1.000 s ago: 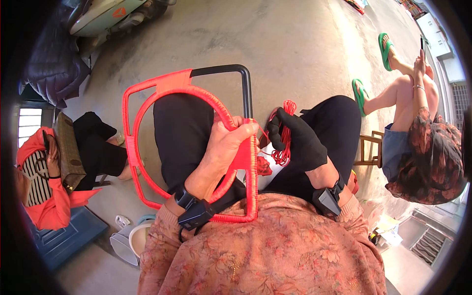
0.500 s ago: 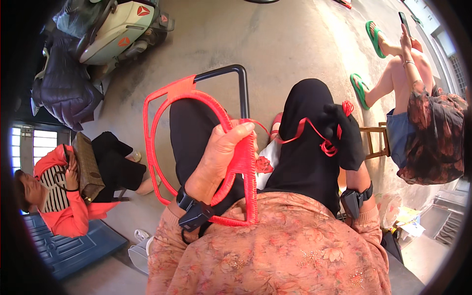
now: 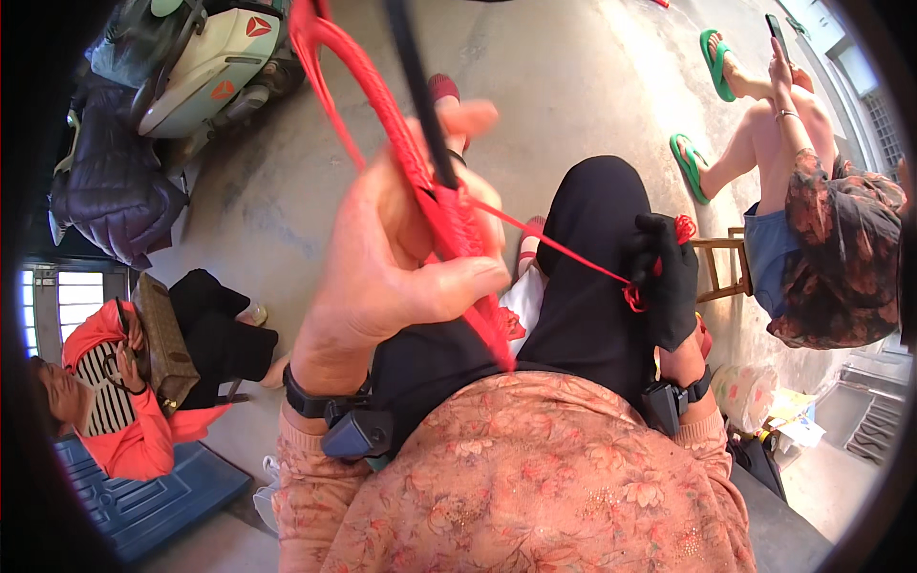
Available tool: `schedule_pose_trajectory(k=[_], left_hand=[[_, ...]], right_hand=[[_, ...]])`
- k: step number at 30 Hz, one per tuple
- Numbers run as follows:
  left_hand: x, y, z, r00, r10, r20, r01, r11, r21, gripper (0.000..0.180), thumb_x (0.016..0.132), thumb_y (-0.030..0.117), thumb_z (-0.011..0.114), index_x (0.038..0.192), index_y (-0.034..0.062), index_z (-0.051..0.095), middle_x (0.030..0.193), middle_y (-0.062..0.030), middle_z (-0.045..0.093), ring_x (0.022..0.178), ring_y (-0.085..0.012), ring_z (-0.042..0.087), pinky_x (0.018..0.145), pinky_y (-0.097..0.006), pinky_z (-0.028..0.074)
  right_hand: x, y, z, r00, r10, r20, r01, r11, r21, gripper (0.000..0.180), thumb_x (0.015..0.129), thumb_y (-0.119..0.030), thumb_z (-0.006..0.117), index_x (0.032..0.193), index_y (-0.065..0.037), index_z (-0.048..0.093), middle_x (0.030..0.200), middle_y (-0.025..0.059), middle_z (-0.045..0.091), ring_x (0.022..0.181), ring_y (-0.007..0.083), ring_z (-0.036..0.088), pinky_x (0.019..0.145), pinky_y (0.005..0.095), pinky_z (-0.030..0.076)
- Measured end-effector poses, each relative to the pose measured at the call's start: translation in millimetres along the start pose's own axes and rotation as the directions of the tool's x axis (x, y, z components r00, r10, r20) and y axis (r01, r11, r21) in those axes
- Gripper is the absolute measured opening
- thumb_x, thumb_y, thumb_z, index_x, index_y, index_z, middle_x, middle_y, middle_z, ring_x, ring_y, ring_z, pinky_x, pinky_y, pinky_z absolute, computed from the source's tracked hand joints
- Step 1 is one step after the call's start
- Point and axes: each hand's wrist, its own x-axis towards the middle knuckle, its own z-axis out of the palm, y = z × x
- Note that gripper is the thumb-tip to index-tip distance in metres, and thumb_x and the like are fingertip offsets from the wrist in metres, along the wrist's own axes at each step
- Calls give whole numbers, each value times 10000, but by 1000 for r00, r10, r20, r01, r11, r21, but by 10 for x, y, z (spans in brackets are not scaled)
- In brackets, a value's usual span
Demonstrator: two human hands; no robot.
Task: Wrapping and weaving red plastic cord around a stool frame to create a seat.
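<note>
Above black trousers [image 3: 594, 263], red-wrapped frame [image 3: 447, 222] tilted, one black bar [image 3: 420, 95] bare! Left hand [image 3: 374, 256] grips it, thumb pressed down; gloved right hand [image 3: 669, 286] curls closed round red cord [image 3: 634, 298].

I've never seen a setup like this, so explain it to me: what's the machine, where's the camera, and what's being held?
There's no machine: each grip here is a person's own hand. The view comes from a wide fisheye camera on that person's head, looking down, so straight edges bend near the rim. The left hand, bare, holds a red-wrapped frame with a black bar, a little blurred. The right hand, in a black glove, holds red cord; one strand stretches across to the frame. A dark device is strapped to each wrist. On the floor, a pale scooter stands at upper left. Two other people sit nearby, one on each side.
</note>
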Motion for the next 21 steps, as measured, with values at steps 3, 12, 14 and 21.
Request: schedule_pose_trajectory(k=[3,12,14,21], left_hand=[[19,-234,-31,960,254,-116,-229,954,195,841,667,-26,707,1382,-46,264,854,-39,582,808,-115,595,791,-283,508],[-307,-1488,-224,890,-200,-410,223,975,6,418,782,-34,660,1153,-32,466,883,-45,620,846,-126,616,773,-263,502],[-334,-1626,-268,897,-73,-436,129,986,101,388,810,-11,656,1149,-22,468,888,-46,622,831,-116,609,772,-253,495],[-320,-1708,-238,906,-100,-412,82,995,-60,320,863,54,651,1133,-5,492,876,-37,620,814,-102,604,743,-246,493]], right_hand=[[-35,37,-31,1000,-24,8,24,1000,1,259,958,-268,534,1044,-39,621,748,15,609,500,64,499,455,204,383],[-289,-260,-45,999,-39,-5,38,986,-164,280,955,-295,529,1037,-42,617,727,-10,554,481,55,476,440,192,347],[-359,-352,-42,999,-32,35,39,979,-199,291,959,-307,518,1039,-46,617,737,-9,557,481,56,474,434,190,336],[-389,-311,119,991,81,102,-77,996,-50,262,973,-226,498,1122,-37,601,793,-6,605,639,56,563,544,182,437]])
